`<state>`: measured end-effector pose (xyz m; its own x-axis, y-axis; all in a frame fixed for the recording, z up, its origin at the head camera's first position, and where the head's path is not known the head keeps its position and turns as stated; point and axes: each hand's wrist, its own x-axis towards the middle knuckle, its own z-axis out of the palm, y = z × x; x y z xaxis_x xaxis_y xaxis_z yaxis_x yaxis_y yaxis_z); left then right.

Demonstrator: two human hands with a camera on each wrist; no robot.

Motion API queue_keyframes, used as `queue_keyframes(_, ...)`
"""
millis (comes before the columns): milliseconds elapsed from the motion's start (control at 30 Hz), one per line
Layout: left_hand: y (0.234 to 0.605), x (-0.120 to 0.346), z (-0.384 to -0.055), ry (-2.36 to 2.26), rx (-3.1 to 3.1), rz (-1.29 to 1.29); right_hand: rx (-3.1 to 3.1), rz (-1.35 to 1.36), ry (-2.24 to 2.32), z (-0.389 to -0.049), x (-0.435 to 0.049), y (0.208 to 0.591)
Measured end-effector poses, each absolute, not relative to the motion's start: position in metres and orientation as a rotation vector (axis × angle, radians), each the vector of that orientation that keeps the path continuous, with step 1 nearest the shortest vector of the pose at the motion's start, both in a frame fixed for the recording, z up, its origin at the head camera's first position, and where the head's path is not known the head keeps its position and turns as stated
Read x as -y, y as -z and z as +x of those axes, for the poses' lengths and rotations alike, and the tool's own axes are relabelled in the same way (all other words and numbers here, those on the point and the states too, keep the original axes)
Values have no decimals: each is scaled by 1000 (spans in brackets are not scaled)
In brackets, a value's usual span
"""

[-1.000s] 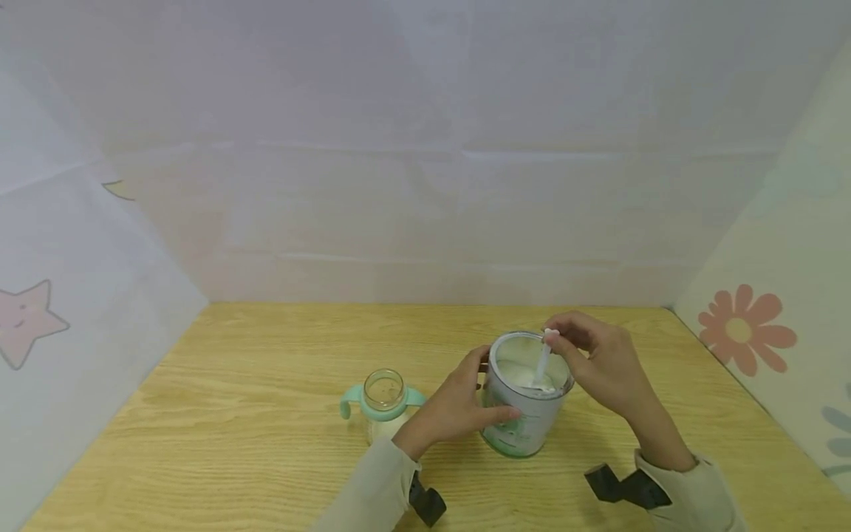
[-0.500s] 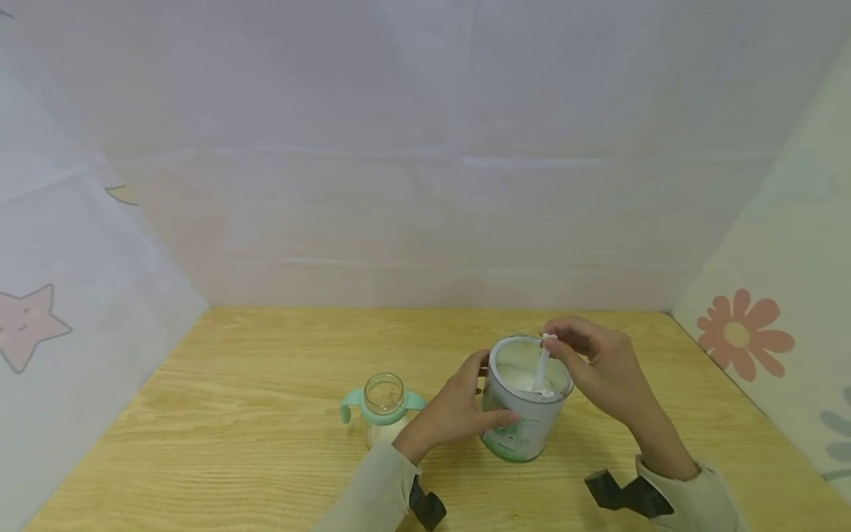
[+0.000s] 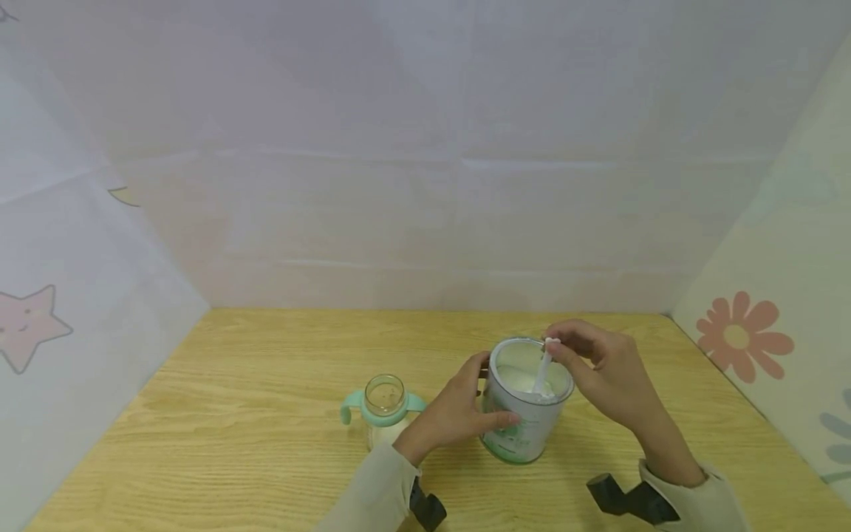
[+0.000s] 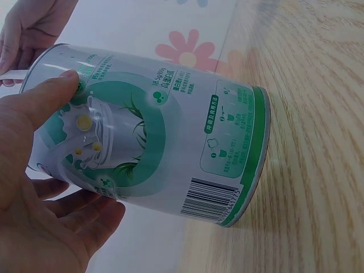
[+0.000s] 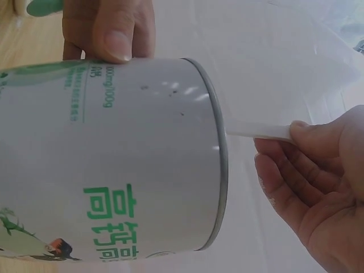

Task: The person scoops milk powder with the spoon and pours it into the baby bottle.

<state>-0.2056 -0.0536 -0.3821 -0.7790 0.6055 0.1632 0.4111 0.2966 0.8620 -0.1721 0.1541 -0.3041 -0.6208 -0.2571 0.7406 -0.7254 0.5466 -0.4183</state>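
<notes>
Tin (image 3: 535, 428) of powder (image 3: 513, 378), left hand (image 3: 457, 412) gripping its side, right hand (image 3: 606, 369) pinching white scoop (image 3: 542, 371) inside

In the head view, you see even, muted light and soft detail; a faint shadow lies on the table (image 3: 266, 414) beside the can (image 3: 533, 430). In the right wrist view, small white glints mark the can's wall, while the pale backdrop (image 5: 267, 62) shows little contrast.
</notes>
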Motion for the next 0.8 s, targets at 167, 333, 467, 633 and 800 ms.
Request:
queue_keyframes(167,382,54,-205,-1483,-2363,945,2129,781,-992,-172,-154,304)
queue_keyframes(333,383,54,-205,-1489,-2367,954,2071,800,-1021,-174,-154,303)
queue_keyframes(467,383,54,-206,-1492,-2372,959,2037,792,-1028,-174,-154,301)
queue_keyframes(633,383,54,-206,-1489,-2373,964,2021,764,-1042,-174,-153,299)
queue_keyframes(800,381,54,-205,-1475,-2379,962,1978,776,-1081,-175,-153,298)
